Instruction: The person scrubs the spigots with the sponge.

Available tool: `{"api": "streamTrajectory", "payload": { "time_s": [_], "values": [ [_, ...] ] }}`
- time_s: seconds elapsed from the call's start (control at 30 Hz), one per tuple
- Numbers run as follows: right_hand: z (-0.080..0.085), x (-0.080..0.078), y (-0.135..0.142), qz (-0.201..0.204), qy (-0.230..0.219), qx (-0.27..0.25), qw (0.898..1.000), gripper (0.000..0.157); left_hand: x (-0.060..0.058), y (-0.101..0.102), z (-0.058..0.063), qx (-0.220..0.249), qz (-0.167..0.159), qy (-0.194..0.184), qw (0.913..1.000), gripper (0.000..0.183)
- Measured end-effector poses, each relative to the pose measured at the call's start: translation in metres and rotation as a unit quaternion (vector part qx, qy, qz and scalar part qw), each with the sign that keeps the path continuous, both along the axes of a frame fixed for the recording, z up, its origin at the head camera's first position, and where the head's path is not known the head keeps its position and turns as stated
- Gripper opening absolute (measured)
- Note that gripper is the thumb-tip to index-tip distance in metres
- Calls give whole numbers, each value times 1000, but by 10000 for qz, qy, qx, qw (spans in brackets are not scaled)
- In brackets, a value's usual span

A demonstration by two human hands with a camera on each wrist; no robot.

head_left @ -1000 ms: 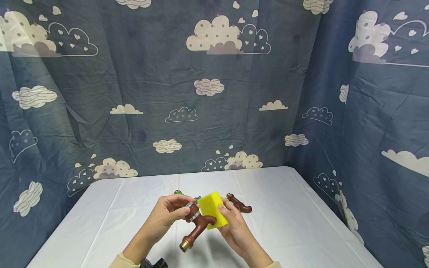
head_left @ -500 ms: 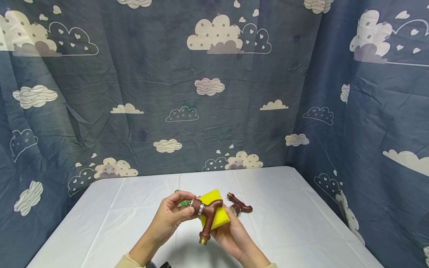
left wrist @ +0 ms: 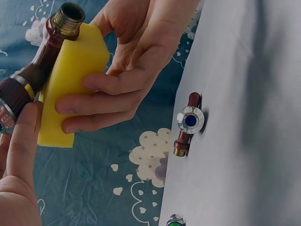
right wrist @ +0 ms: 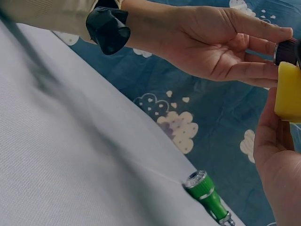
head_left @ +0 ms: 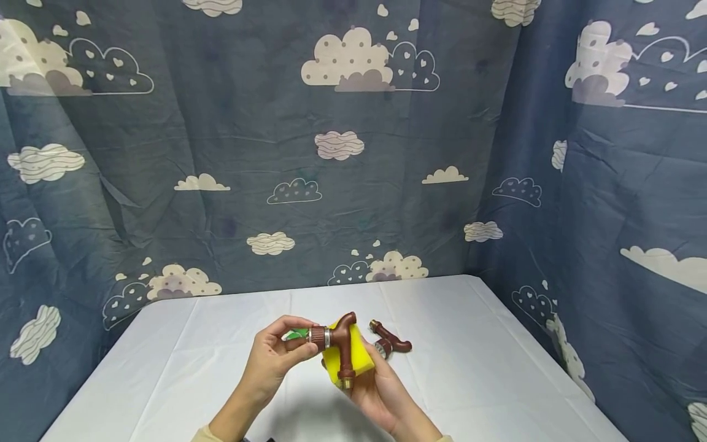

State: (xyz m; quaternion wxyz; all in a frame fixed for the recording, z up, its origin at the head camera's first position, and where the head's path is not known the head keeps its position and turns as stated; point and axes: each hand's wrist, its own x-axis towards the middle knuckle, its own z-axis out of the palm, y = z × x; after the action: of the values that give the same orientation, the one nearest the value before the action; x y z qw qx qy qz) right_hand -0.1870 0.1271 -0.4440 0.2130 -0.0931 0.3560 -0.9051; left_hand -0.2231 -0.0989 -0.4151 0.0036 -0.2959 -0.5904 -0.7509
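My left hand pinches the ribbed knob of a brown faucet between fingers and thumb, holding it above the table. The faucet has a curved end at the top and a brass threaded end pointing down. My right hand grips a yellow sponge by its far side. In the head view the sponge lies right behind the faucet body. From the left wrist view, the sponge stands close along the faucet's brown body, and the right hand's fingers curl over its face.
A second brown faucet with a silver-rimmed knob lies on the white table, behind the right hand. A green cylindrical piece with metal ends lies near the table edge. A cloud-patterned curtain stands behind the table.
My left hand has turned the faucet so its threaded end swings from lower left to straight down and its curved end points up. The sponge stays beside it in my right hand.
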Motion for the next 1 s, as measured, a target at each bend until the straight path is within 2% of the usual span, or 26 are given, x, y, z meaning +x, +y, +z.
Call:
{"api": "streamTrajectory", "payload": {
  "time_s": [0.3,0.47,0.57,0.67,0.8,0.9,1.0],
  "values": [
    [-1,-2,2,-342,-71,27,9994,59,2,4,0,88,505,220,9984,37],
    [-1,-3,2,-557,-62,-26,9984,58,2,6,-1,126,799,185,9966,36],
    [-2,-5,2,-693,-69,19,9976,56,1,7,-1,107,921,22,9957,36],
    [-3,-6,2,-773,-81,77,9969,57,0,6,-1,99,992,-295,9946,35],
    [-4,-6,2,-687,-119,131,9975,61,-3,4,0,350,1083,-753,9906,32],
    [-3,-4,1,-596,-121,156,9980,63,-4,2,1,415,1301,-804,9874,30],
    [-3,-5,0,-634,-158,147,9978,65,-5,1,1,336,1523,-685,9854,31]
  ]
}}
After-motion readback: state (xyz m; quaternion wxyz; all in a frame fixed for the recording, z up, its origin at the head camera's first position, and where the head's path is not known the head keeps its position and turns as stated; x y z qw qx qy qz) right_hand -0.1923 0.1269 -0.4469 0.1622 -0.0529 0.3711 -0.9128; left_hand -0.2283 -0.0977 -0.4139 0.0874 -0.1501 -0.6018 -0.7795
